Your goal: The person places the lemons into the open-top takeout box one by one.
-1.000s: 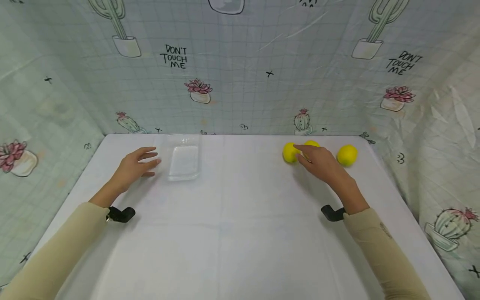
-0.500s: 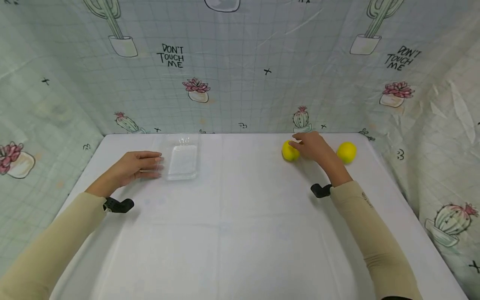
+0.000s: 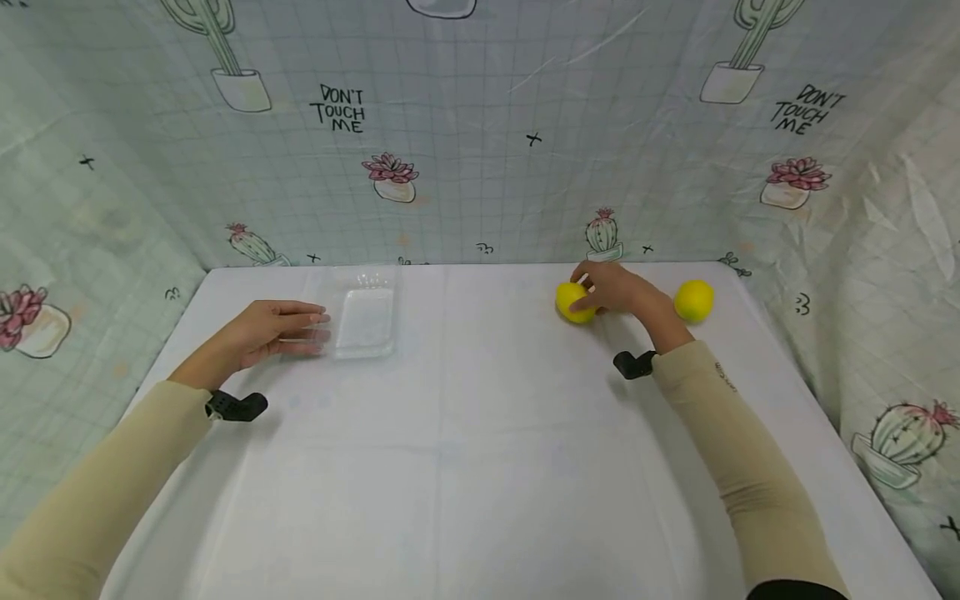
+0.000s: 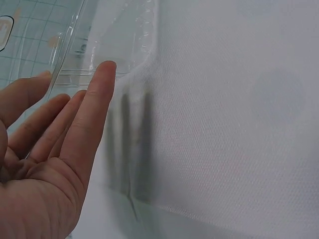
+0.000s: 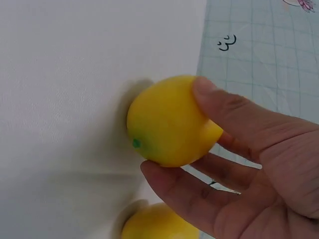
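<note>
My right hand [image 3: 618, 287] has its thumb and fingers round a yellow lemon [image 3: 572, 303] near the back of the table. Close up in the right wrist view, the lemon [image 5: 172, 122] shows a small green tip. Below it there, part of a second lemon [image 5: 159, 224] appears; the hand hides that one in the head view. To the right of this hand lies another lemon [image 3: 693, 301]. My left hand [image 3: 262, 337] has its fingers extended at the left side of a clear plastic tray [image 3: 365, 354], fingertips right at its edge.
A white cloth covers the table [image 3: 450, 467]. Behind it and along both sides hangs a curtain [image 3: 480, 167] printed with cacti, close to the table's far edge. A black wrist device [image 3: 236, 407] sits on the left wrist, another device [image 3: 633, 364] on the right.
My right hand has gone over the middle lemon, then left to take hold of the leftmost one. The left hand has straightened its fingers and moved slightly toward the plastic tray.
</note>
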A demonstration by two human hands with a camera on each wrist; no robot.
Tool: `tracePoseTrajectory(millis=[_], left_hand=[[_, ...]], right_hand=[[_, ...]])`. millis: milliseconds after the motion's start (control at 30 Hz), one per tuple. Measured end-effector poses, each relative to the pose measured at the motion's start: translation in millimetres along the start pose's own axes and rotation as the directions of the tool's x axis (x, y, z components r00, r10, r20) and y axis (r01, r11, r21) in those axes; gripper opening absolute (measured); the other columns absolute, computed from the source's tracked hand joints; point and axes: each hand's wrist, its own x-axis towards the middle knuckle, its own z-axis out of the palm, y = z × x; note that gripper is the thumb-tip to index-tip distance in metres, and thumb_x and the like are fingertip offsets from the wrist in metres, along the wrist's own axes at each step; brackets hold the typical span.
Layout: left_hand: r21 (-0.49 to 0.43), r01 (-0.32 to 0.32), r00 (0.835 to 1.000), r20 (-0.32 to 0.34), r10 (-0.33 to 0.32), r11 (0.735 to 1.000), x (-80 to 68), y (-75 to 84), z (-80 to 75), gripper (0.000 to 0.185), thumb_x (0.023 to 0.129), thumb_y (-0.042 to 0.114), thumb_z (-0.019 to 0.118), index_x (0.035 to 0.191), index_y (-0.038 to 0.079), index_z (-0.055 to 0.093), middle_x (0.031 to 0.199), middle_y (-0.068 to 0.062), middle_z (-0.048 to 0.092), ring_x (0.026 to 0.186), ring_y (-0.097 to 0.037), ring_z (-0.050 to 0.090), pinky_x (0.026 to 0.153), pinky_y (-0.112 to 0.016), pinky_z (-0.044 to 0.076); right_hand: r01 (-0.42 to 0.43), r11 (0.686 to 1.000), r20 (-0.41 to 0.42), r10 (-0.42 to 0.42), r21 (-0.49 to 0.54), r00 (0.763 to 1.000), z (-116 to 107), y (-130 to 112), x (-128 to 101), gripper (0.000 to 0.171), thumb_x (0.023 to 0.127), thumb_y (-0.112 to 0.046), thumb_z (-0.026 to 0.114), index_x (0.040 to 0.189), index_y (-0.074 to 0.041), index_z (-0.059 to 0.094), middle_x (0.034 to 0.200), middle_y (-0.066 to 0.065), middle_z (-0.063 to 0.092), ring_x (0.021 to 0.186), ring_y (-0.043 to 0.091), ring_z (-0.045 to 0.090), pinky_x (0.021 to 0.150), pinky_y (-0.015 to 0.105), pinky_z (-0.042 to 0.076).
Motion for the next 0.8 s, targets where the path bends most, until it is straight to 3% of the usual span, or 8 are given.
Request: tracePoseTrajectory(millis=[200,467,800], left_hand=[[-0.053,0.006,1.0,0.013,-0.005,0.999,0.8,0.2,0.6,0.065,0.101,0.018,0.066,0.153,-0.006,0.035,0.121,0.002,0.073,0.113,-0.019,0.07,0.097,-0.043,0.058],[-0.08,0.009,1.0,0.022,-0.008,0.997,3.2,-2.1,0.0,0.066,0.1,0.018,0.067,0.153,-0.005,0.036,0.119,0.003,0.073,0.112,-0.019,0.07,0.096,-0.042,0.058],[-0.088,0.005,1.0,0.03,-0.002,0.996,4.4,-6.2,-3.0,0.067,0.1,0.017,0.067,0.154,-0.005,0.034,0.12,0.004,0.073,0.116,-0.02,0.068,0.098,-0.042,0.057]], right_hand=[[0.137,0.974,0.021,-0.135,-0.18,0.991,2,-1,-1,0.059,0.09,-0.019,0.08,0.14,0.0,0.055,0.138,0.025,0.055,0.121,0.038,0.052,0.107,0.053,0.046],[0.132,0.975,-0.053,-0.144,-0.181,0.988,7,8,-2,0.054,0.085,-0.01,0.083,0.134,-0.008,0.06,0.139,0.018,0.059,0.12,0.036,0.052,0.11,0.055,0.043],[0.153,0.954,-0.091,-0.181,-0.256,0.979,12,17,-4,0.064,0.085,-0.018,0.085,0.142,-0.007,0.058,0.138,0.019,0.061,0.119,0.038,0.055,0.109,0.055,0.045]])
